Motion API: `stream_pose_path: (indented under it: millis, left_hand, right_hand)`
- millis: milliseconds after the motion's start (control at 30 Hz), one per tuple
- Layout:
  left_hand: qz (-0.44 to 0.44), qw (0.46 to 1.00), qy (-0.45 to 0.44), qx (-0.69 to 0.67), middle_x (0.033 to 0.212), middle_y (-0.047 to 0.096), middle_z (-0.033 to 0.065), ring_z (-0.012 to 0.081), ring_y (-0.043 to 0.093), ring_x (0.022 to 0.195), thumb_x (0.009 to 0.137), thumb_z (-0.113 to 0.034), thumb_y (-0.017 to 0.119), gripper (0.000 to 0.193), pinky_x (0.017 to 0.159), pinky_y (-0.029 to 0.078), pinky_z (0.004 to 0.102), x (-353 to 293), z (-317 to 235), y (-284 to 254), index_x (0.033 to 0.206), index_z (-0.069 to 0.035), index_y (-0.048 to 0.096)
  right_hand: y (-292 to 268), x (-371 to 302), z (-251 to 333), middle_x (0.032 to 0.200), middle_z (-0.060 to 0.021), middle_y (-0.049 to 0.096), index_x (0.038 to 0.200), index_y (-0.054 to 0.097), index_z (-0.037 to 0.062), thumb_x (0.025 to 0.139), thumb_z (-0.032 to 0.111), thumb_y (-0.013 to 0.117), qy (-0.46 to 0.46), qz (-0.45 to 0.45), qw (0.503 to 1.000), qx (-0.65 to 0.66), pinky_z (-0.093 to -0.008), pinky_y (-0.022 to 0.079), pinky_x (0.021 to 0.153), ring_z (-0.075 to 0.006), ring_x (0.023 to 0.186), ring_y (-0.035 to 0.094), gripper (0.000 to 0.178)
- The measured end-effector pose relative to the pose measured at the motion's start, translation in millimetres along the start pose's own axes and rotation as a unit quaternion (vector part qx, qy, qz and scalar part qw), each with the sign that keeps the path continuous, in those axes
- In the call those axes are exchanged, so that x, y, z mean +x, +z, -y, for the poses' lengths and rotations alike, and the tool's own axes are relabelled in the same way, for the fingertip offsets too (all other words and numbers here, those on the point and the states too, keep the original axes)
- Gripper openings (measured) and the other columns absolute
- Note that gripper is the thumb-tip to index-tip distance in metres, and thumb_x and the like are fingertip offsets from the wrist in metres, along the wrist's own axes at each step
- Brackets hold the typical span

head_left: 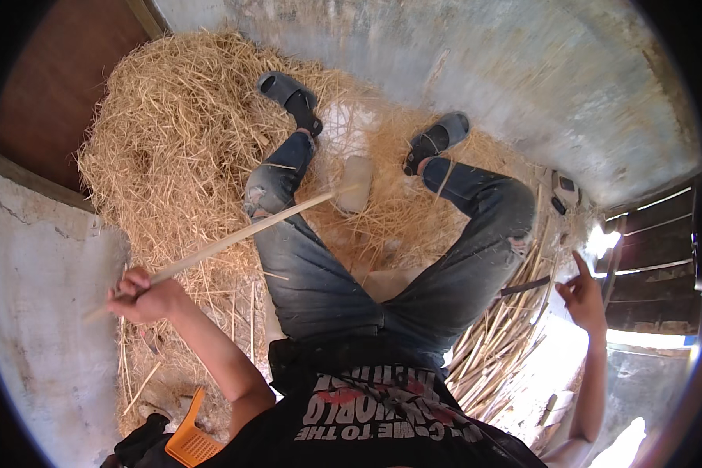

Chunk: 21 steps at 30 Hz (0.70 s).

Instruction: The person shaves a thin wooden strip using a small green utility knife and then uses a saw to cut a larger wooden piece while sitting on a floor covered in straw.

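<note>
A long pale wooden strip (234, 236), like split bamboo, is gripped near its lower end by my left hand (150, 299), fingers wrapped round it. The strip slants up and right, passing over my left knee. Its far end reaches above a pale rectangular block (356, 184) on the straw between my legs. My right hand (584, 299) is raised beyond my right thigh, index finger stretched out and the other fingers partly bent; I see nothing in it. A narrow dark blade-like piece (525, 286) juts from beside my thigh toward this hand, apparently short of the fingers.
A big straw heap (181, 117) rises at the far left against the walls. Long thin sticks (498, 343) lie in a bundle by my right thigh. An orange plastic piece (194, 441) is at the lower left. A concrete wall (515, 86) stands beyond my feet.
</note>
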State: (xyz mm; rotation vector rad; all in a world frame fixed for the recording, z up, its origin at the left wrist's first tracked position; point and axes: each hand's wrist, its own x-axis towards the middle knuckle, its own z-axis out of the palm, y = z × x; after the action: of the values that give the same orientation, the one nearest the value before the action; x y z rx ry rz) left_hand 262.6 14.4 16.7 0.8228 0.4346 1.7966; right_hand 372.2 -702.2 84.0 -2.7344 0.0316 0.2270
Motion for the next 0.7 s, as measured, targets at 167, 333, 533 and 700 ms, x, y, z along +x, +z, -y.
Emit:
stream_pose_path:
  millis: [167, 333, 533, 700]
  left_hand:
    - [-0.132, 0.991, 0.019, -0.001, 0.069, 0.035, -0.0006, 0.0152, 0.035, 0.052, 0.105, -0.045, 0.04, 0.032, 0.055, 0.032, 0.0298, 11, -19, -32, 0.107, -0.013, 0.045]
    - [-0.088, 0.995, 0.023, -0.028, 0.071, 0.038, -0.0002, 0.0164, 0.034, 0.053, 0.103, -0.043, 0.043, 0.028, 0.057, 0.032, 0.0304, 5, -25, -11, 0.105, -0.015, 0.045]
    - [0.032, 0.997, 0.051, -0.039, 0.068, 0.036, -0.0003, 0.0164, 0.032, 0.051, 0.1, -0.043, 0.049, 0.029, 0.052, 0.031, 0.0289, -9, -26, 37, 0.101, -0.015, 0.045]
    - [0.059, 0.994, 0.078, -0.05, 0.067, 0.033, 0.0005, 0.0159, 0.032, 0.051, 0.099, -0.045, 0.051, 0.032, 0.05, 0.031, 0.0286, -49, -8, 95, 0.098, -0.014, 0.045]
  right_hand:
    - [138, 9, -151, 0.08, -0.009, 0.072, 0.158, 0.032, 0.006, 0.088, 0.011, 0.075, 0.123, 0.046, 0.977, 0.169, -0.0345, 0.056, 0.069, -0.0172, 0.066, 0.068, 0.082]
    - [352, 23, -208, 0.093, -0.0152, 0.07, 0.148, 0.039, 0.0037, 0.088, 0.012, 0.071, 0.255, 0.001, 0.945, 0.204, -0.0415, 0.055, 0.079, -0.0258, 0.082, 0.069, 0.068]
    - [505, 7, -134, 0.106, -0.0219, 0.067, 0.134, 0.05, 0.0005, 0.088, 0.021, 0.068, 0.387, 0.068, 0.915, 0.094, -0.047, 0.053, 0.087, -0.0361, 0.097, 0.066, 0.054]
    - [518, 23, -136, 0.117, -0.0275, 0.064, 0.122, 0.058, -0.0021, 0.088, 0.029, 0.065, 0.408, 0.04, 0.91, 0.063, -0.0516, 0.051, 0.094, -0.0448, 0.11, 0.063, 0.047]
